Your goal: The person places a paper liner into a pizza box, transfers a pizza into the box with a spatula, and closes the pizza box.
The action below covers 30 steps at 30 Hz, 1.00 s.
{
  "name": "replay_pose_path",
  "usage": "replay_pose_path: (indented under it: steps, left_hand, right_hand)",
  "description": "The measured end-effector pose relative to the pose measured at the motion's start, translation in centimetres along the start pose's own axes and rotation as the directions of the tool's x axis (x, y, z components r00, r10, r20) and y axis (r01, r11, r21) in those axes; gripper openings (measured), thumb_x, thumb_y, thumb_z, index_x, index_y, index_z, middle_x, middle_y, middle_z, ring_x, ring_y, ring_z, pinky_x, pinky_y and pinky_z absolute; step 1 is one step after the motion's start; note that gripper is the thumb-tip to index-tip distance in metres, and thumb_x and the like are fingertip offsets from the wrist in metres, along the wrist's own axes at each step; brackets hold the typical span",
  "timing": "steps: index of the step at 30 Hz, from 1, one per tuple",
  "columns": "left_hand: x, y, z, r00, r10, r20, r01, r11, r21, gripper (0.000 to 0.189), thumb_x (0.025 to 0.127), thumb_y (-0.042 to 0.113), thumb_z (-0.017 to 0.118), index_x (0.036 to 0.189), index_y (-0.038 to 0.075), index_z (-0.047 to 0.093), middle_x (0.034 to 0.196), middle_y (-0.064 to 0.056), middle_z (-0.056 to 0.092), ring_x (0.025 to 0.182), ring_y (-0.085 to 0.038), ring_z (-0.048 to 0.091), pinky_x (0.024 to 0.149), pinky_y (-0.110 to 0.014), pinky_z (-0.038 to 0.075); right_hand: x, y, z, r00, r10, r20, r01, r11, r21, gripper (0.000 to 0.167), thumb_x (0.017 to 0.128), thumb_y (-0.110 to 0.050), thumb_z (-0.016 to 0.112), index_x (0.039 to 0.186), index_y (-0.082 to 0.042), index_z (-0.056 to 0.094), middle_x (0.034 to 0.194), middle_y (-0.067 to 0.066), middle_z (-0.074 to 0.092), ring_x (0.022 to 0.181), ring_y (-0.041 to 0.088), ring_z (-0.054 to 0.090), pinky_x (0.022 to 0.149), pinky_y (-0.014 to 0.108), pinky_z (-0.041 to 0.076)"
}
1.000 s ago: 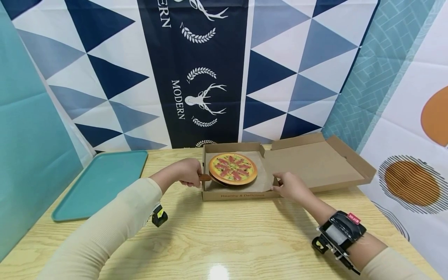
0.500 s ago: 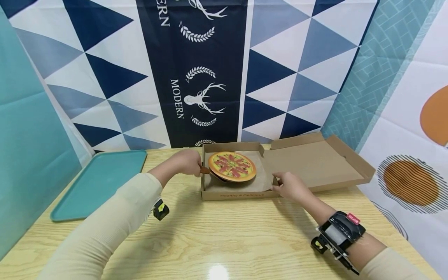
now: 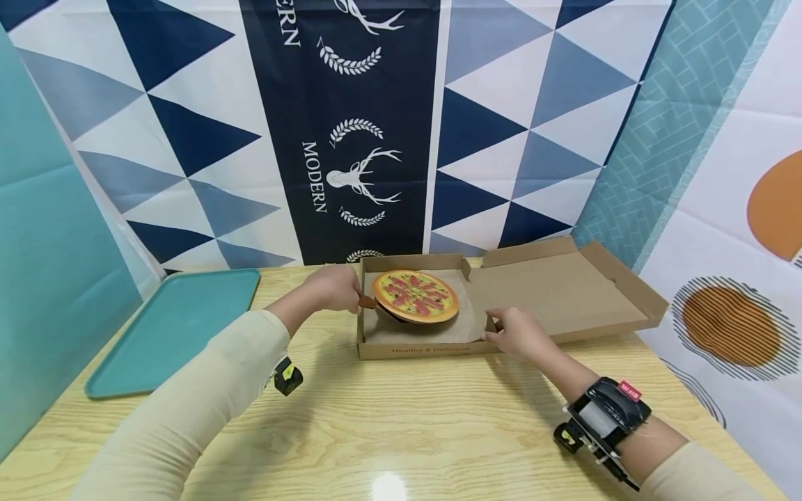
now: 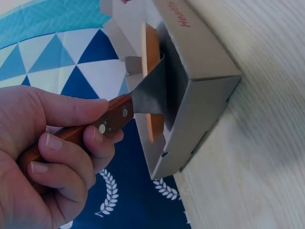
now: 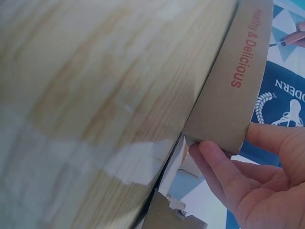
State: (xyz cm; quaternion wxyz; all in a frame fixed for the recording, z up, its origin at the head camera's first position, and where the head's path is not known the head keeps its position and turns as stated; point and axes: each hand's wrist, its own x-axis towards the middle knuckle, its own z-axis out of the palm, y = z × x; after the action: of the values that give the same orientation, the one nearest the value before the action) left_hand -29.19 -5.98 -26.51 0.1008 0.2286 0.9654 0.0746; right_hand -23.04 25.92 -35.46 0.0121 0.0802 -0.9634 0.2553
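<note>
My left hand (image 3: 333, 287) grips the brown wooden handle (image 4: 116, 112) of a metal-bladed spatula. Its flat blade (image 4: 151, 88) reaches over the box's left wall and under a round pizza (image 3: 416, 297) with red and green toppings. The pizza sits on the blade, tilted and raised off the paper lining, inside an open cardboard pizza box (image 3: 432, 350). At the front right corner of that box, my right hand (image 3: 521, 332) pinches the wall, thumb on one side and fingers on the other. Most of the blade is hidden beneath the pizza in the head view.
The box's lid (image 3: 557, 296) lies folded back to the right. A teal tray (image 3: 178, 334) rests on the left of the wooden table (image 3: 388, 424). Patterned cloth (image 3: 370, 139) hangs behind the table, and more covers both sides.
My left hand rose slightly with the spatula, and the pizza's left side lifted with it, mostly in the first half second. The right hand kept its hold on the box corner.
</note>
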Motion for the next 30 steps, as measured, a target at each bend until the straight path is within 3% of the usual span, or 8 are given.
replay_pose_path:
  steps: [11, 18, 24, 30]
  left_hand:
    - [0.6, 0.5, -0.3, 1.000, -0.018, 0.012, 0.018, 0.999, 0.040, 0.011, 0.081, 0.017, 0.075, 0.073, 0.012, 0.070, 0.068, 0.002, 0.054, 0.062, -0.015, 0.045, 0.053, -0.028, 0.037]
    - [1.1, 1.0, -0.9, 0.999, 0.020, 0.041, -0.023, 0.996, 0.081, 0.021, 0.082, 0.016, 0.071, 0.064, 0.014, 0.062, 0.063, 0.004, 0.047, 0.058, -0.013, 0.040, 0.052, -0.027, 0.033]
    - [1.2, 1.4, -1.8, 0.995, 0.022, 0.094, -0.033, 0.992, 0.125, 0.017, 0.083, 0.016, 0.070, 0.068, 0.010, 0.065, 0.060, 0.003, 0.048, 0.055, -0.012, 0.042, 0.050, -0.026, 0.035]
    - [1.2, 1.3, -2.0, 0.995, 0.007, 0.100, -0.019, 0.992, 0.128, 0.012, 0.082, 0.015, 0.070, 0.071, 0.009, 0.068, 0.061, 0.004, 0.048, 0.056, -0.012, 0.042, 0.050, -0.026, 0.034]
  right_hand:
    - [-0.1, 0.0, -0.1, 1.000, 0.000, 0.004, 0.000, 1.000, 0.020, 0.052, 0.090, -0.007, 0.068, 0.131, 0.018, 0.048, 0.096, 0.021, 0.068, 0.076, 0.020, 0.063, 0.058, 0.030, 0.050]
    - [-0.1, 0.0, 0.0, 1.000, 0.003, 0.003, -0.003, 1.000, 0.011, 0.051, 0.091, -0.007, 0.068, 0.131, 0.017, 0.048, 0.099, 0.024, 0.067, 0.075, 0.020, 0.064, 0.058, 0.031, 0.051]
    - [0.0, 0.0, 0.0, 1.000, 0.001, 0.006, -0.001, 1.000, 0.005, 0.051, 0.091, -0.008, 0.068, 0.131, 0.017, 0.049, 0.099, 0.024, 0.067, 0.075, 0.020, 0.063, 0.058, 0.030, 0.050]
    - [-0.1, 0.0, -0.1, 1.000, 0.010, 0.014, -0.011, 1.000, 0.015, 0.052, 0.091, -0.008, 0.067, 0.132, 0.017, 0.048, 0.098, 0.022, 0.067, 0.073, 0.019, 0.061, 0.057, 0.030, 0.049]
